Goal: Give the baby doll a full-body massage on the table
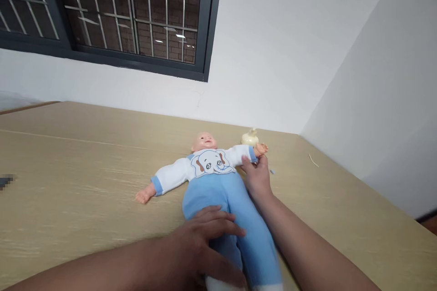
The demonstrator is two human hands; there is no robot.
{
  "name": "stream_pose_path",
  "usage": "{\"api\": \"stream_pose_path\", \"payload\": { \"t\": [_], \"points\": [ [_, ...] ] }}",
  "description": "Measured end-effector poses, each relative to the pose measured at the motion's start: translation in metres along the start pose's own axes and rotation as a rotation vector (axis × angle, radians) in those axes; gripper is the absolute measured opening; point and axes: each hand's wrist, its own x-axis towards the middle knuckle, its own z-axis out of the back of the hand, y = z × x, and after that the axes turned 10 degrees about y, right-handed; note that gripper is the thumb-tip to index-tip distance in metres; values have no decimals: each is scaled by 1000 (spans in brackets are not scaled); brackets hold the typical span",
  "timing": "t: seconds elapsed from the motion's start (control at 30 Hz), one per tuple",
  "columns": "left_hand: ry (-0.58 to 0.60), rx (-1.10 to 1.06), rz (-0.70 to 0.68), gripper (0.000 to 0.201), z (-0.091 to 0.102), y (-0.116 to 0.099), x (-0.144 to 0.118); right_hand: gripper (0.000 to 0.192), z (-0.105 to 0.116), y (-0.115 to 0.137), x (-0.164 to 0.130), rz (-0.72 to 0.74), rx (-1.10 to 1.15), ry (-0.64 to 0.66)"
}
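Note:
A baby doll (pixel 205 182) lies on its back on the wooden table, head away from me and arms spread. It wears a white top with an elephant face and light blue trousers. My left hand (pixel 208 241) rests across the doll's leg, fingers apart on the blue cloth, with the thumb near the white foot end. At the doll's arm on the right, my right hand (pixel 256 173) grips the white sleeve by its blue cuff, thumb on the near side. Part of its grip is hidden by the sleeve.
Behind the doll's arm stands a cream, onion-shaped object (pixel 250 137). A thin pale strand (pixel 313 160) and a small bluish scrap (pixel 272 171) lie on the table (pixel 85 159). White walls (pixel 273 54) and a barred window (pixel 136 13) border the far side.

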Motion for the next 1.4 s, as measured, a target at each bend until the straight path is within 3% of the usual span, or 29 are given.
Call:
{"api": "stream_pose_path", "payload": {
  "t": [0.13, 0.2, 0.3, 0.4, 0.63, 0.8, 0.93, 1.2, 1.3, 1.4],
  "points": [
    [-124, -32, -58, 40, 4, 5, -3, 104, -8, 15, -17, 143, -304, 263],
    [-226, -44, -42, 41, 13, 9, -5, 111, -10, 18, -22, 227, -448, 336],
    [-326, -89, 43, 38, 28, 23, -7, 95, -12, 20, -26, 313, -648, 421],
    [-338, -200, 149, 34, 39, 42, -8, 76, -15, 21, -27, 349, -788, 495],
    [-334, -252, 270, 40, 39, 68, -4, 60, -16, 18, -25, 442, -907, 555],
    [-284, -260, 255, 39, 40, 59, -7, 61, -15, 19, -25, 429, -838, 500],
    [-216, -234, 199, 39, 40, 43, -13, 70, -10, 18, -20, 373, -644, 357],
    [-5, -117, 54, 48, 31, 6, -10, 51, 1, -1, 6, -62, 29, -45],
    [58, -132, 57, 47, 30, 3, -7, 39, 2, -11, 11, -192, 234, -105],
    [115, -171, 62, 44, 31, 4, -5, 28, 5, -19, 14, -260, 263, -131]
  ]
}}
